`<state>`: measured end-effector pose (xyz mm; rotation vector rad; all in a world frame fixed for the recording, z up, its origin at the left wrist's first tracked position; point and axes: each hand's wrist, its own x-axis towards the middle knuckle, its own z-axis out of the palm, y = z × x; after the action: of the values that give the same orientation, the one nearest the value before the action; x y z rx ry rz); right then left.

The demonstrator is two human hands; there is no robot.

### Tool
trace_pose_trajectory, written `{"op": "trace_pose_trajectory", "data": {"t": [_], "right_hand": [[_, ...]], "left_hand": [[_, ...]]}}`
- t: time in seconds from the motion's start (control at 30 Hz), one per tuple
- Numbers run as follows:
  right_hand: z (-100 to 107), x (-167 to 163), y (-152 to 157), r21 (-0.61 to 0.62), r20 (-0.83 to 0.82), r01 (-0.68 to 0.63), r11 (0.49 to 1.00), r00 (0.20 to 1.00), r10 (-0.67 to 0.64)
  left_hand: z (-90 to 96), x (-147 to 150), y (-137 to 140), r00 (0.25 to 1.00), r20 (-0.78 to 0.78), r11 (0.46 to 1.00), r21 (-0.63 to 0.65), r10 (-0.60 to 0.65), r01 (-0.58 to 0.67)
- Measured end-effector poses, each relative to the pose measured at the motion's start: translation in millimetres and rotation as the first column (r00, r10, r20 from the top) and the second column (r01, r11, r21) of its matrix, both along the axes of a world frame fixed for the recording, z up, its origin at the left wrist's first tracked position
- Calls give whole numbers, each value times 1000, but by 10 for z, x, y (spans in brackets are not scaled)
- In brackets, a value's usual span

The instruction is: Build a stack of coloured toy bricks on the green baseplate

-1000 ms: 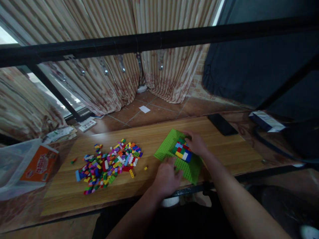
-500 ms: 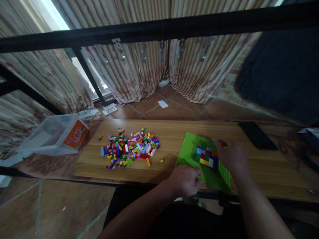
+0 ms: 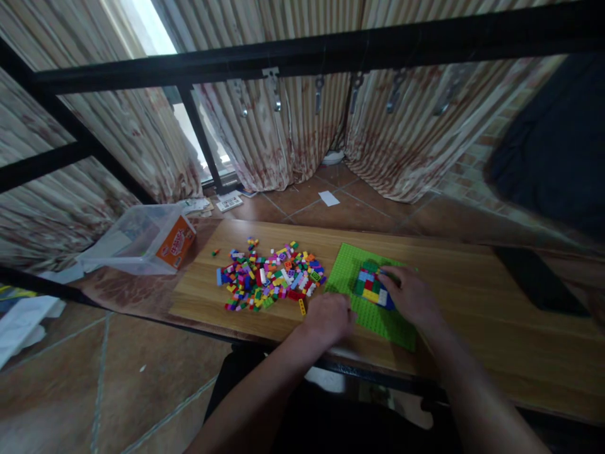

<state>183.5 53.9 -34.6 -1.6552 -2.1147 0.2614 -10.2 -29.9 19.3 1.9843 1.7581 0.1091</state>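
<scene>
On the bright green studded baseplate (image 3: 343,265) sits a low block of toy bricks (image 3: 371,285) in blue, red, yellow, white and green. My right hand (image 3: 410,293) is at the right side of this block, its fingers pinched together against the upper right corner. A bit of blue shows by the fingertips, but whether it is held or part of the block is unclear. My left hand (image 3: 331,317) is curled closed over the near left edge of the baseplate. What its fingers hold, if anything, is hidden. Left of it lies a yellow brick (image 3: 302,307).
A spread of loose coloured bricks (image 3: 269,277) covers the left part of the wooden table (image 3: 449,252). A clear plastic box (image 3: 137,243) with an orange label stands past the left end. At the right lies a flat black object (image 3: 539,277). A black rail (image 3: 302,60) crosses above.
My right hand has moved from beside the brick block to its upper right corner. My left hand has shifted left, toward the loose bricks. The view has turned slightly.
</scene>
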Motion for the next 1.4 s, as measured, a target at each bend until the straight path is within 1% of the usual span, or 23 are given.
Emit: {"op": "trace_pose_trajectory", "data": {"t": [0.13, 0.43, 0.53, 0.67, 0.77, 0.87, 0.93, 1.03, 1.1, 1.17, 1.3, 1.4], "right_hand": [[6, -82, 39, -11, -84, -52, 999, 995, 51], [4, -78, 117, -56, -149, -92, 994, 985, 83], [-14, -69, 132, -54, -164, -94, 994, 983, 84], [0, -108, 119, -63, -154, -71, 995, 986, 61], [61, -178, 50, -37, -136, -104, 994, 986, 98], [129, -256, -44, -62, -106, -188, 980, 978, 181], [152, -291, -91, -93, -69, -231, 968, 972, 225], [148, -284, -114, -122, -28, -253, 960, 968, 251], [131, -239, -103, -130, -34, -264, 956, 965, 261], [115, -176, -80, -135, -48, -280, 951, 960, 276], [104, -79, -45, -173, -44, -319, 932, 948, 316], [112, -76, -62, -195, -33, -335, 922, 942, 335]], "left_hand": [[10, -151, -8, 1000, -23, 1000, -14, 0, 0], [63, -503, 6, 999, -6, 998, 43, 40, -40], [105, -597, 50, 998, 24, 994, 91, 56, -58], [137, -705, 103, 990, 82, 981, 144, 115, -126], [128, -781, 133, 980, 140, 971, 176, 139, -163], [117, -824, 156, 978, 166, 970, 187, 126, -156], [124, -818, 160, 982, 160, 978, 169, 98, -125], [146, -762, 141, 992, 105, 989, 126, 62, -76], [149, -712, 121, 996, 67, 991, 116, 56, -63], [134, -670, 109, 996, 62, 991, 115, 60, -66], [100, -676, 112, 991, 118, 991, 113, 64, -77], [123, -843, 123, 973, 214, 981, 152, 90, -124]]}}
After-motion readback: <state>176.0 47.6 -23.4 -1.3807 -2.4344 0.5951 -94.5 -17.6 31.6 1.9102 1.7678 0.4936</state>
